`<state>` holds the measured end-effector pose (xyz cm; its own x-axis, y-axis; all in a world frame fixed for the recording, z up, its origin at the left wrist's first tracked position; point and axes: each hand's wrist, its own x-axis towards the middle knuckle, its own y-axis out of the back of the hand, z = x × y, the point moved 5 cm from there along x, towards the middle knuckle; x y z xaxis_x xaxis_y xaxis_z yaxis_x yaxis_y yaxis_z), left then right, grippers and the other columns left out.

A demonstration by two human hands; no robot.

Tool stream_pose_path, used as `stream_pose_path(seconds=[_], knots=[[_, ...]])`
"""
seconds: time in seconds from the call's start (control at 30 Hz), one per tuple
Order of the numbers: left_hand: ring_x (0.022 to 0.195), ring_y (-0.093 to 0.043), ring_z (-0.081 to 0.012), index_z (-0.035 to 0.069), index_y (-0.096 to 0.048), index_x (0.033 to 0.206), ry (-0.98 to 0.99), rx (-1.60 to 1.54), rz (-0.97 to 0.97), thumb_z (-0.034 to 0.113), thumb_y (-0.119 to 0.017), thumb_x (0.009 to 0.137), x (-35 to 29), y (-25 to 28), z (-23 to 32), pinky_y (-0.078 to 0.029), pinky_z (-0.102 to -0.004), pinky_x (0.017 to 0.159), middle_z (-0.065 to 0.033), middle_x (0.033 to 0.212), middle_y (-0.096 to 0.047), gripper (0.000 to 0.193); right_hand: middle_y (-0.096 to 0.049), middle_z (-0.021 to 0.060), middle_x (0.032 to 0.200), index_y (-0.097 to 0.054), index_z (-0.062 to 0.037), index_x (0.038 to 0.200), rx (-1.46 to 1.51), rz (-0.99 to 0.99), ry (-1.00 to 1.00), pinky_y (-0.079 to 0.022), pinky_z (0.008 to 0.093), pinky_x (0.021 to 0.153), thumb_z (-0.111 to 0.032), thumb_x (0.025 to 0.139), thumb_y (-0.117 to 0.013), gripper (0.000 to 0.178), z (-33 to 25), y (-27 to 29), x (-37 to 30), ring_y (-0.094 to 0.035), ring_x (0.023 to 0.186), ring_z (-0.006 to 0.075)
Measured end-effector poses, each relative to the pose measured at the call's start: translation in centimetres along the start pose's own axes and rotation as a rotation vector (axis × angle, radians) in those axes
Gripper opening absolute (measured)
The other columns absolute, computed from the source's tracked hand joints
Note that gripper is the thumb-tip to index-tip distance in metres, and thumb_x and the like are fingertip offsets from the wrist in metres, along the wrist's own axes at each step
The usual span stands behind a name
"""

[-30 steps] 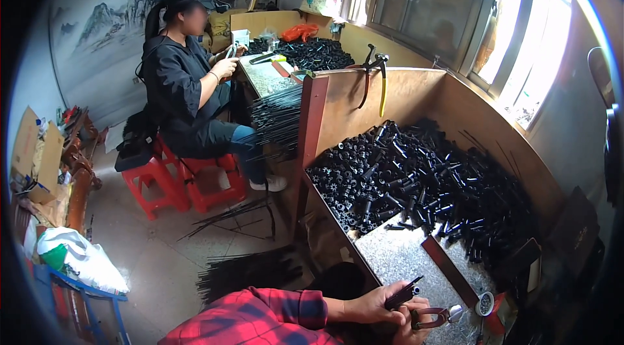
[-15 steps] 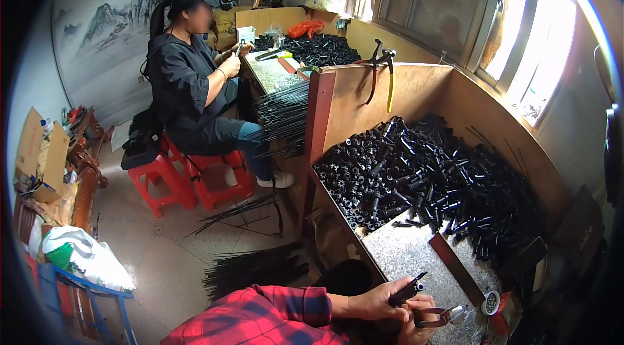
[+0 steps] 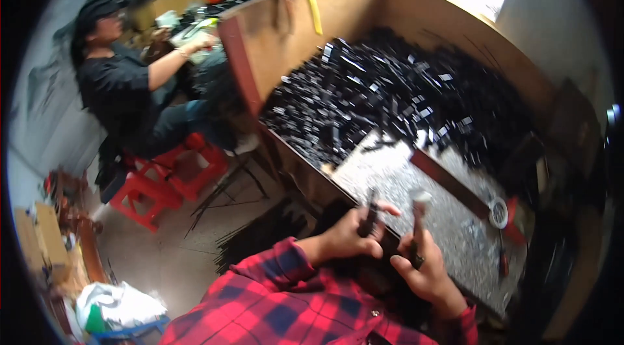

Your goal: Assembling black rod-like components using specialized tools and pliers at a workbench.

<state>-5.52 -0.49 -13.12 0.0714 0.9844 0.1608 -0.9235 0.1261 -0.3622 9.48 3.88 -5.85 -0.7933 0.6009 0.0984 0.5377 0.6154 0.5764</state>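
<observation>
One dark piece (image 3: 370, 218) sat clenched in the left hand (image 3: 351, 233).
Right hand (image 3: 429, 272) gripped pliers (image 3: 419, 216) by the worktop (image 3: 456, 231) (head blurred).

Black parts (image 3: 383, 95) on speckled workbench (image 3: 367, 179)

Parts (image 3: 383, 91) are lying heaped across the back of the tabletop (image 3: 390, 173), a partition (image 3: 344, 10) standing at the far left and a board wall (image 3: 416, 10) behind. A hand tool (image 3: 314, 12) is hanging on the partition's top. Before the parts, a bar (image 3: 448, 182) is slanting rightward toward a dish (image 3: 498, 213). The left hand (image 3: 348, 234) and right hand (image 3: 429, 270) are hovering along the near edge. Left of the tabletop, rods (image 3: 253, 234) are lying on the floor (image 3: 162, 257); a co-worker (image 3: 110, 78) is sitting on stools (image 3: 146, 195) beyond.
</observation>
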Motion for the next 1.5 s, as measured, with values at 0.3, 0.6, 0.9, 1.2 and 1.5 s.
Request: stream_pose_path(seconds=[0.3, 0.6, 0.9, 1.2, 1.5], knots=[[0.053, -0.04, -0.0051, -0.002, -0.056, 0.112, 0.002, -0.074, 0.008, 0.048, -0.081, 0.058, 0.1, 1.5, 0.1, -0.031, -0.0224, 0.052, 0.0062, 0.055, -0.04, 0.077, -0.05, 0.0102, 0.072, -0.048, -0.0112, 0.132, -0.609, -0.081, 0.075, -0.046, 0.0381, 0.052, -0.01, 0.067, -0.072, 0.069, -0.7, 2.6, -3.7, -0.055, 0.057, 0.0277], [0.064, -0.04, -0.0018, 0.005, -0.065, 0.099, 0.074, 0.098, 0.042, 0.055, -0.082, 0.052, 0.9, 0.0, 0.4, -0.029, -0.0201, 0.056, 0.0074, 0.071, -0.051, 0.072, -0.047, 0.0089, 0.072, -0.05, -0.0076, 0.129, -0.69, -0.022, 0.094, -0.044, 0.0361, 0.049, -0.006, 0.069, -0.067, 0.063, -1.1, 1.8, -4.0, -0.053, 0.055, 0.0245], [0.08, -0.052, -0.0082, 0.004, -0.066, 0.097, 0.088, 0.173, 0.051, 0.052, -0.084, 0.055, 0.7, 0.0, -0.2, -0.041, -0.0241, 0.069, 0.0002, 0.092, -0.061, 0.066, -0.046, 0.0107, 0.079, -0.05, -0.0087, 0.13, -0.804, 0.034, 0.105, -0.041, 0.0382, 0.058, -0.007, 0.065, -0.069, 0.068, -1.4, 2.4, -4.0, -0.05, 0.068, 0.0268], [0.082, -0.053, -0.0097, 0.005, -0.065, 0.097, 0.026, 0.251, 0.057, 0.04, -0.083, 0.064, 0.7, -0.3, -0.2, -0.042, -0.0249, 0.071, -0.0015, 0.096, -0.06, 0.051, -0.046, 0.0101, 0.078, -0.049, -0.0089, 0.13, -0.855, 0.064, 0.143, -0.04, 0.0377, 0.057, -0.009, 0.063, -0.069, 0.07, -1.4, 2.5, -4.0, -0.05, 0.068, 0.026], [0.074, -0.049, -0.0059, 0.005, -0.064, 0.096, 0.039, 0.227, 0.119, 0.036, -0.083, 0.066, 0.8, -1.2, 0.4, -0.04, -0.022, 0.065, 0.0016, 0.088, -0.058, 0.048, -0.045, 0.0108, 0.077, -0.048, -0.0081, 0.131, -0.772, -0.056, 0.015, -0.042, 0.0383, 0.057, -0.013, 0.063, -0.072, 0.073, -1.1, 2.7, -4.4, -0.051, 0.066, 0.0268]])
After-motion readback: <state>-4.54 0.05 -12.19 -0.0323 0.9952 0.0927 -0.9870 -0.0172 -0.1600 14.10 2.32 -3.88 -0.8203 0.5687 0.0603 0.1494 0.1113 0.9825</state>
